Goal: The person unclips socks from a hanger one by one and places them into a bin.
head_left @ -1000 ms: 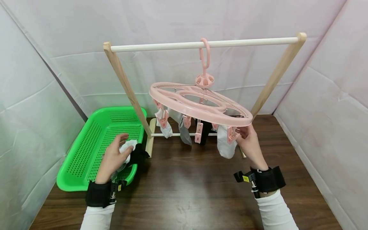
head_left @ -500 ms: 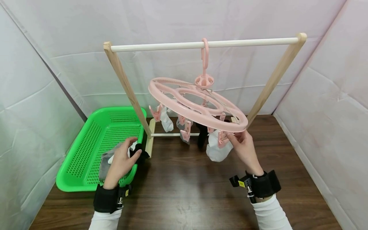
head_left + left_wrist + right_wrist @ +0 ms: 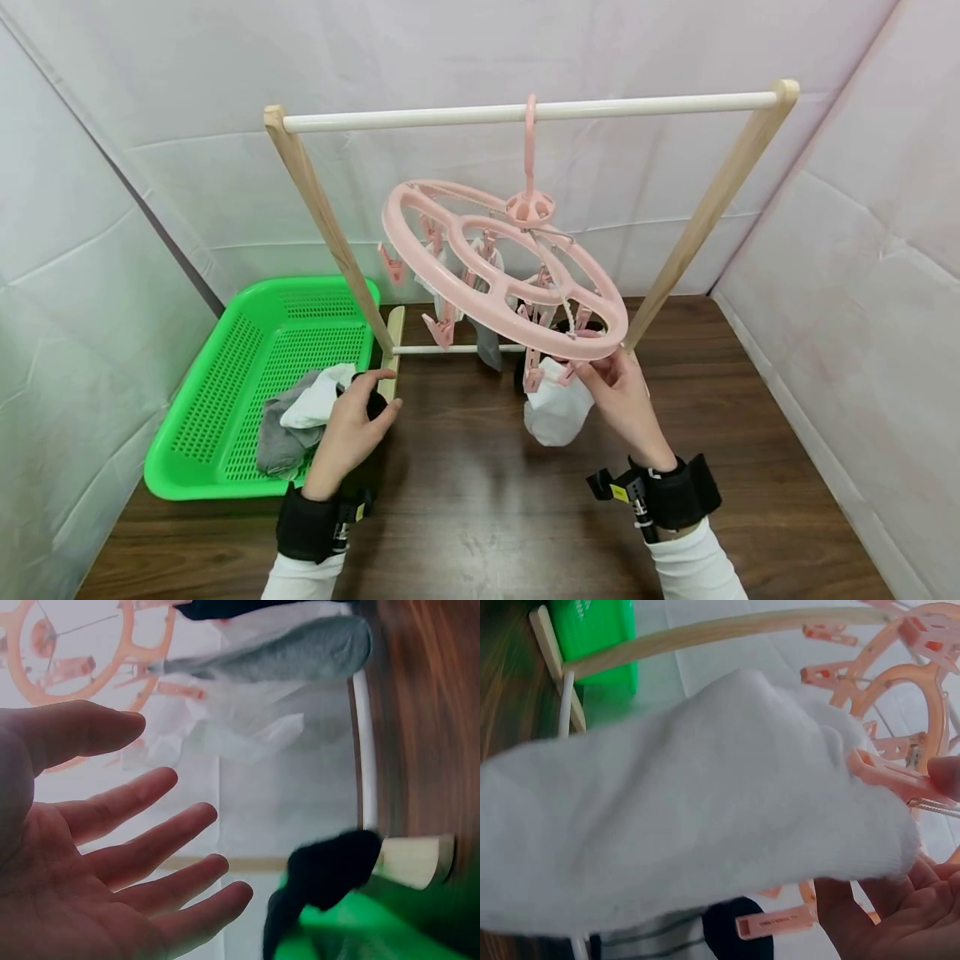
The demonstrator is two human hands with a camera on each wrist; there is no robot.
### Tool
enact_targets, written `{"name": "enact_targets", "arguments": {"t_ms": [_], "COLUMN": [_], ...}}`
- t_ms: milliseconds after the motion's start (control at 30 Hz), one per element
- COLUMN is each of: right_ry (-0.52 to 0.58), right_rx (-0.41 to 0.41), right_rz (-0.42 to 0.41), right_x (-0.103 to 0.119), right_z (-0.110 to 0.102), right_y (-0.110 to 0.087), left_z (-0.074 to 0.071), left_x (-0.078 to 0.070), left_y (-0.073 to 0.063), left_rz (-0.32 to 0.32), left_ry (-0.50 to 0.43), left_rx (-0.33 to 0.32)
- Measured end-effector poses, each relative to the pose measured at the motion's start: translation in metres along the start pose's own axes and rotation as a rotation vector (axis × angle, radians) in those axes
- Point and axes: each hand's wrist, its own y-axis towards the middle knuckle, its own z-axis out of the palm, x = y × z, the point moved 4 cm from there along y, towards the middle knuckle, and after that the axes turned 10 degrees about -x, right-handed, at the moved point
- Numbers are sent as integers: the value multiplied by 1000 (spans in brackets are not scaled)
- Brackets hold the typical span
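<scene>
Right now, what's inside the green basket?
In the green basket lie a gray cloth and a white cloth partly on top of it. A black cloth hangs over the rim, partly hidden by the left hand in the head view. What's beneath them is covered.

room over tabletop [image 3: 465,533], hanger [image 3: 495,304] — blocking beyond

Head view: illumination is bright, even and diffuse. The worktop [image 3: 480,508] returns soft glare at bottom centre; a blurred-edged shadow lies beside the green basket [image 3: 217,383].
Left wrist view: strong backlight washes out the area around the pink hanger [image 3: 129,645] and dims the left hand [image 3: 82,877]; worktop grain is streaked by blur.
Right wrist view: the white sock [image 3: 690,802] appears soft and greyish; the wooden post [image 3: 720,634] is bowed by lens distortion.
</scene>
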Motion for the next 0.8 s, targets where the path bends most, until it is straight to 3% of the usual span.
{"name": "enact_targets", "arguments": {"t_ms": [133,167,200,433,633,800], "right_ry": [59,68,75,136,147,172], "right_rx": [8,10,12,54,94,82], "right_rz": [21,27,31,63,95,115], "right_x": [-2,-2,-3,-4,-4,-5], "right_z": [1,2,2,8,7,8], "right_y": [-2,-2,-3,-5,-6,-8], "left_z": [22,22,29,65,86,99], "left_x": [-5,-22,-24,-35,-40,-42], "left_y": [-2,-2,-3,-11,-14,-16], "left_rz": [33,13,8,-71,-75,-82], "left_ry": [-20,-2,-15,-106,-185,-271], "left_rx": [28,43,64,184,243,263]}}
